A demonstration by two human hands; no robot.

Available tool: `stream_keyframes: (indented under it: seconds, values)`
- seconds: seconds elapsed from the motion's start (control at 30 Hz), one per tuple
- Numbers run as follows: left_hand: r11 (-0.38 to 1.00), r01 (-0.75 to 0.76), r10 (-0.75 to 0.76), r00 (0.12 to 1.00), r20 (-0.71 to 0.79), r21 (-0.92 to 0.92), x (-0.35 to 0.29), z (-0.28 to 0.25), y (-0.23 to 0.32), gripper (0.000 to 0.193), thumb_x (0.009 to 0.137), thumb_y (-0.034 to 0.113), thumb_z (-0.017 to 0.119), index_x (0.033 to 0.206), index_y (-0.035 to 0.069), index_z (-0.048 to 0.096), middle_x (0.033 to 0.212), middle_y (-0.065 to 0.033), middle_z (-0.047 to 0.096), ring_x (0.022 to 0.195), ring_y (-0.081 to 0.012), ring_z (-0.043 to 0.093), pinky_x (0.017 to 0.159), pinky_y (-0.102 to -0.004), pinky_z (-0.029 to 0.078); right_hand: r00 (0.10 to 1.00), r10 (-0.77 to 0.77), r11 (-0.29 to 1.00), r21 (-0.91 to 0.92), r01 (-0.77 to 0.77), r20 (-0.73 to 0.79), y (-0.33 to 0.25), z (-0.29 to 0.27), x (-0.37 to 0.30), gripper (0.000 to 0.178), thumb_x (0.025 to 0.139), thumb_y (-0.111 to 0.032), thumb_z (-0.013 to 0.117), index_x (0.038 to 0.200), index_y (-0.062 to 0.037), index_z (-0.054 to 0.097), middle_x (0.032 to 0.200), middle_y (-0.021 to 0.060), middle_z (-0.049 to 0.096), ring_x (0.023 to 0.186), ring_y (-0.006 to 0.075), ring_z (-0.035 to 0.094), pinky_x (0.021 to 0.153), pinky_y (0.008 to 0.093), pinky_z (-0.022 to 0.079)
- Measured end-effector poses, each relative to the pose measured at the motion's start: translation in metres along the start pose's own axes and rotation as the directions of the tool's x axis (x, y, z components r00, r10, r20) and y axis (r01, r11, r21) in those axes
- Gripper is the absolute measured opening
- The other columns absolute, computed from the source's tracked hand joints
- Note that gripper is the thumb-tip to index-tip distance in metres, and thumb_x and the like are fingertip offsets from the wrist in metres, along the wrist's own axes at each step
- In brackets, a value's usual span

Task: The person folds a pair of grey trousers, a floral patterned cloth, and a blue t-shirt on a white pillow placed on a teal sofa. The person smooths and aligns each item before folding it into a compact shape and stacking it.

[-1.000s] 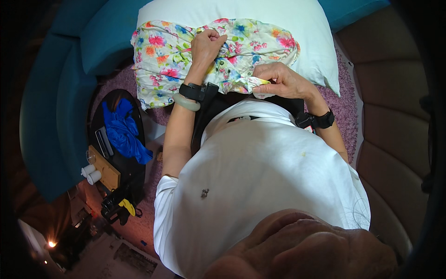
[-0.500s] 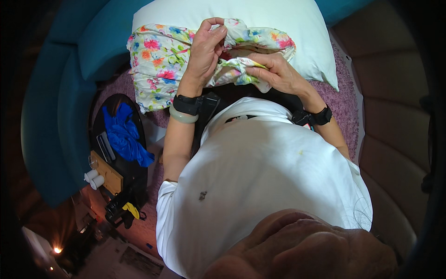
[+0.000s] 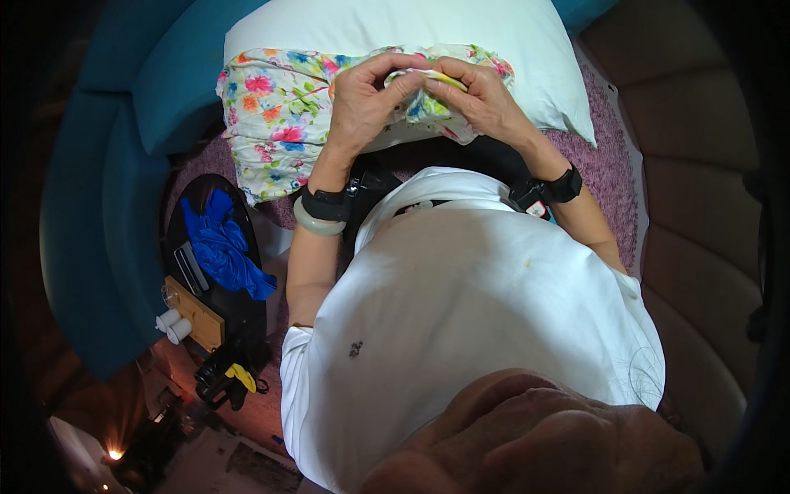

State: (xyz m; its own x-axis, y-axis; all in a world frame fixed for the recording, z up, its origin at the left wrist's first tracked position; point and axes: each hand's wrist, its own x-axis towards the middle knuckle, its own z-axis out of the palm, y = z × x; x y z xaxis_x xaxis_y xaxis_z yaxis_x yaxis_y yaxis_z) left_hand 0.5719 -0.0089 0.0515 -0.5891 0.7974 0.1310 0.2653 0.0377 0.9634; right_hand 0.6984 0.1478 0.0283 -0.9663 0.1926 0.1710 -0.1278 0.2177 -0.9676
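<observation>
A white garment or cloth with a bright flower print (image 3: 284, 103) lies across the near part of a large white pillow (image 3: 395, 23). My left hand (image 3: 366, 100) pinches a gathered edge of this floral cloth between thumb and fingers. Close beside it, my right hand (image 3: 481, 97) grips the same bunched edge, where a yellow-green strip shows. The fingertips of both hands nearly meet over the cloth. What kind of piece the cloth is cannot be told, and its part under my hands is hidden.
On the left stands a black oval table (image 3: 239, 309) with a crumpled blue cloth (image 3: 220, 247), a wooden tray (image 3: 197, 313), white cups (image 3: 174, 326) and a yellow cloth (image 3: 240, 377). A teal sofa (image 3: 99, 206) curves along the left. A brown padded seat (image 3: 691, 189) lines the right; a purple rug (image 3: 607, 181) covers the floor.
My hands have come together, and the opening in the floral cloth between them has closed up. My left hand has moved down and right; my right hand has risen slightly.
</observation>
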Motion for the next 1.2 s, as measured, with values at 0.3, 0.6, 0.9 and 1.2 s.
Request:
stream_keyframes:
  seconds: [0.3,0.6,0.9,1.2]
  values:
    - [0.979,-0.185,0.161,0.96,-0.229,-0.09,-0.005,-0.023,0.029,0.017,0.091,0.008,0.073,0.106,0.002,0.075,0.099,-0.0043,0.074,0.082,-0.006,0.063,0.074,-0.0195,0.051,0.949,0.005,0.965,-0.25,0.078,0.316,0.044,-0.006,-0.008,0.03,0.095,-0.021,0.064,0.117,-0.0009,0.06,0.082,0.0116,0.066,0.07,0.0213,0.062,0.069,0.0361,0.05]
    - [0.945,-0.327,0.312,0.896,-0.315,0.008,-0.008,-0.059,0.046,0.017,0.091,0.005,0.071,0.107,0.0,0.074,0.1,-0.0066,0.074,0.085,-0.009,0.065,0.077,-0.0216,0.053,0.975,-0.131,0.797,-0.566,0.21,0.177,0.062,-0.023,-0.019,0.037,0.089,-0.017,0.067,0.122,-0.0081,0.055,0.1,0.0213,0.067,0.094,0.0413,0.064,0.079,0.0482,0.051]
    - [0.909,-0.411,0.41,0.859,-0.307,0.065,-0.016,-0.085,0.066,0.017,0.091,0.006,0.072,0.106,0.0,0.074,0.1,-0.0091,0.074,0.085,-0.0115,0.067,0.079,-0.0226,0.053,0.941,-0.235,0.837,-0.441,0.324,0.244,0.035,-0.036,-0.017,0.045,0.092,-0.018,0.063,0.135,-0.0075,0.051,0.125,0.0205,0.061,0.113,0.0394,0.057,0.097,0.0473,0.046]
    - [0.802,-0.587,0.595,0.764,-0.252,0.111,-0.022,-0.113,0.102,0.022,0.09,0.009,0.072,0.11,0.001,0.072,0.104,-0.0133,0.074,0.098,-0.0184,0.071,0.091,-0.0291,0.055,0.863,0.051,0.863,-0.457,0.216,0.503,0.004,-0.015,-0.01,0.04,0.098,-0.041,0.058,0.121,-0.0086,0.063,0.103,0.0126,0.069,0.099,0.0319,0.061,0.078,0.0451,0.051]
